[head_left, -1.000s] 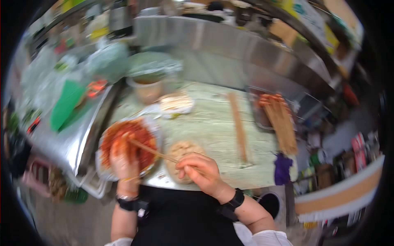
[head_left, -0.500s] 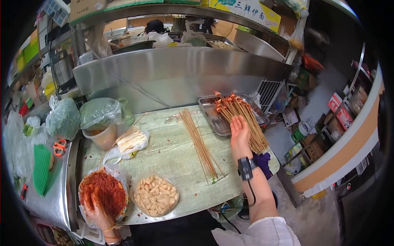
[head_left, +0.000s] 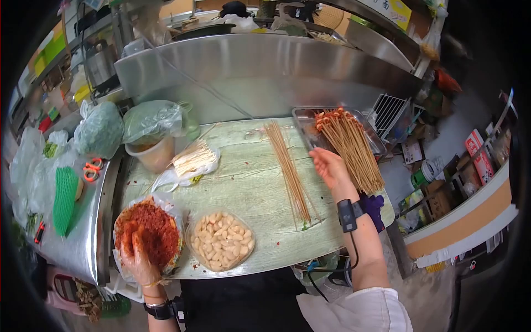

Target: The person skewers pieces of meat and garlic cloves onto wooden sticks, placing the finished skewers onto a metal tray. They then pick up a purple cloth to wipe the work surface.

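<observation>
My left hand (head_left: 138,260), in what looks like a thin clear glove smeared red, dips its fingers into the red chili paste (head_left: 160,235) in a plastic-lined bowl (head_left: 180,224). Its fingers are stretched and slightly apart, with the tips partly buried. Beside the bowl stands a clear tub of pale peeled garlic cloves (head_left: 222,240). My right hand (head_left: 330,167) hovers between the loose bamboo sticks (head_left: 290,177) and the metal tray (head_left: 301,117), fingers loosely bent with nothing visible in them. Filled skewers (head_left: 354,146) rest in that tray, their red-coated ends at the back.
White enoki-like strands (head_left: 193,160) lie on a plastic bag near a white tub (head_left: 152,157). Orange scissors (head_left: 93,169) and a green foam net (head_left: 64,199) are on the steel counter at left. A steel panel (head_left: 265,72) backs the table; purple cloth (head_left: 374,208) lies at right.
My right hand has left the skewers and come to their left, its fingers going from stretched to bent. My left hand stays in the chili paste. The whole view has shifted.
</observation>
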A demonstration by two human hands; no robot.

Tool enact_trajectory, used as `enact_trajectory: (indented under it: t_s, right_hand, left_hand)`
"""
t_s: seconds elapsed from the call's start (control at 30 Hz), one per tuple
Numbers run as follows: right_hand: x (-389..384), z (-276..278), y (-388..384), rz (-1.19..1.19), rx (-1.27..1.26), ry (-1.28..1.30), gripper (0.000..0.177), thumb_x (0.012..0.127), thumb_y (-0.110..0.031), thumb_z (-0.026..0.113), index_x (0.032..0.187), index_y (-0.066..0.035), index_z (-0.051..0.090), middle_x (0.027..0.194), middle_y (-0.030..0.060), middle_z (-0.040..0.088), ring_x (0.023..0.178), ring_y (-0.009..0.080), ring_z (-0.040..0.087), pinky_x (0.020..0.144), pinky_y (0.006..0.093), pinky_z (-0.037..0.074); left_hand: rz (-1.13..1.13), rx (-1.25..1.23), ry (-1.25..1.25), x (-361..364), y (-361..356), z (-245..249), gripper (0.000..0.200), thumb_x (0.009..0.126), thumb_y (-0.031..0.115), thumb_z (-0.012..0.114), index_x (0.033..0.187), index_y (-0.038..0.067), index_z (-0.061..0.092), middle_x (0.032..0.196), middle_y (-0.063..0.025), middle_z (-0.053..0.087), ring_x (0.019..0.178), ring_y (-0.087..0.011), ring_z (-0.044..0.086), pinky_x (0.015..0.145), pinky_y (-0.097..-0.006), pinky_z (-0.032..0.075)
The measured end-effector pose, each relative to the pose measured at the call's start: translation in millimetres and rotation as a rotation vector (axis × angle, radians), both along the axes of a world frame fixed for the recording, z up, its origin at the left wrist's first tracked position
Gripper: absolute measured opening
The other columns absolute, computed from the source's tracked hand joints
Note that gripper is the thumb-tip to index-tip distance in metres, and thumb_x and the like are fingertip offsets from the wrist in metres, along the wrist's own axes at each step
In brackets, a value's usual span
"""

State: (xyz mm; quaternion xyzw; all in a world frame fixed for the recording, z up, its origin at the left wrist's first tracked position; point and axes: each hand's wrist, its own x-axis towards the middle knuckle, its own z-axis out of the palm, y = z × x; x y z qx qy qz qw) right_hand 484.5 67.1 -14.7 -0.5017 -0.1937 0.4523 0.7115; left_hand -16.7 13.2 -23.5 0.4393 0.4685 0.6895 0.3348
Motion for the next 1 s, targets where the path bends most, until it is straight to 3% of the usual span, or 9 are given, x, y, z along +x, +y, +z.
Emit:
enact_trajectory:
  t_s: [0.1,0.17,0.2,0.33,0.5,0.7,0.8,0.87,1.0]
  right_hand:
    - [-34,-1,8,0.213,-0.191,-0.443,0.025,0.082,-0.019,0.064,0.096,0.001,0.065,0.087,0.013,0.069,0.072,0.0234,0.066,0.063,0.0325,0.053]
    - [-42,-15,23,0.21,-0.565,-1.667,0.029,0.07,-0.023,0.071,0.083,0.002,0.068,0.083,0.0185,0.067,0.069,0.0284,0.065,0.064,0.0366,0.052]
    - [-45,-22,28,0.207,-0.602,-1.684,0.032,0.061,-0.027,0.073,0.071,0.003,0.068,0.074,0.0224,0.064,0.067,0.0335,0.063,0.067,0.0389,0.051]
    - [-41,-24,38,0.223,-0.624,-1.648,0.027,0.066,-0.024,0.073,0.068,0.002,0.068,0.067,0.0191,0.065,0.061,0.0287,0.064,0.065,0.0369,0.051]
    - [-16,-24,30,0.372,-0.514,-1.13,0.025,0.074,-0.022,0.067,0.071,0.003,0.067,0.055,0.0108,0.062,0.049,0.0189,0.062,0.058,0.0328,0.05]
    - [-43,46,-8,0.417,-0.424,-0.789,0.01,0.088,-0.015,0.054,0.088,-0.005,0.057,0.071,0.0045,0.062,0.059,0.0128,0.063,0.048,0.0242,0.05]
    - [-73,84,-37,0.368,-0.175,-0.739,0.016,0.09,-0.026,0.055,0.095,-0.01,0.054,0.073,0.0018,0.059,0.059,0.0104,0.062,0.049,0.018,0.047]
    - [-80,91,-47,0.307,0.036,-0.705,0.014,0.093,-0.023,0.053,0.096,-0.01,0.054,0.07,-0.001,0.055,0.049,0.0052,0.05,0.046,0.0173,0.041]
    - [-110,101,-66,0.168,0.272,-0.605,0.013,0.093,-0.02,0.052,0.094,-0.007,0.053,0.069,0.0021,0.054,0.053,0.0074,0.052,0.047,0.0186,0.043]
  left_hand:
    - [0.013,-0.009,-0.031,8,-3,9,0.029,0.093,0.008,0.05,0.119,-0.004,0.053,0.115,-0.0105,0.058,0.103,-0.0178,0.056,0.09,-0.0299,0.046]
    - [0.032,-0.008,0.0,7,-3,10,0.029,0.093,0.008,0.05,0.119,-0.005,0.052,0.115,-0.0113,0.058,0.102,-0.0186,0.058,0.089,-0.0301,0.047]
    - [0.045,0.005,0.072,8,-4,12,0.029,0.092,0.007,0.05,0.119,-0.006,0.052,0.115,-0.0117,0.058,0.101,-0.019,0.058,0.089,-0.0301,0.047]
    - [0.042,0.006,0.093,2,-4,8,0.029,0.092,0.006,0.05,0.118,-0.007,0.052,0.113,-0.0122,0.058,0.1,-0.0203,0.059,0.088,-0.0301,0.048]
    - [0.012,0.009,0.059,2,-4,7,0.027,0.092,0.005,0.05,0.116,-0.006,0.054,0.11,-0.0113,0.059,0.099,-0.0186,0.06,0.086,-0.0291,0.048]
    - [0.087,-0.015,0.171,1,-3,10,0.024,0.091,0.005,0.051,0.112,-0.004,0.057,0.107,-0.0097,0.062,0.096,-0.0176,0.06,0.085,-0.0281,0.048]
    - [-0.203,0.092,-0.488,-16,3,-5,0.031,0.092,0.007,0.053,0.122,-0.001,0.05,0.117,-0.0124,0.057,0.103,-0.0194,0.057,0.084,-0.0295,0.05]
    - [-0.141,0.032,-0.546,-30,-1,19,0.033,0.091,0.006,0.054,0.123,-0.001,0.049,0.115,-0.0132,0.058,0.097,-0.0199,0.059,0.083,-0.0303,0.051]
    - [-0.135,-0.005,-0.446,-61,-1,31,0.035,0.089,0.004,0.056,0.122,-0.005,0.048,0.108,-0.0132,0.061,0.089,-0.0189,0.062,0.079,-0.0283,0.051]
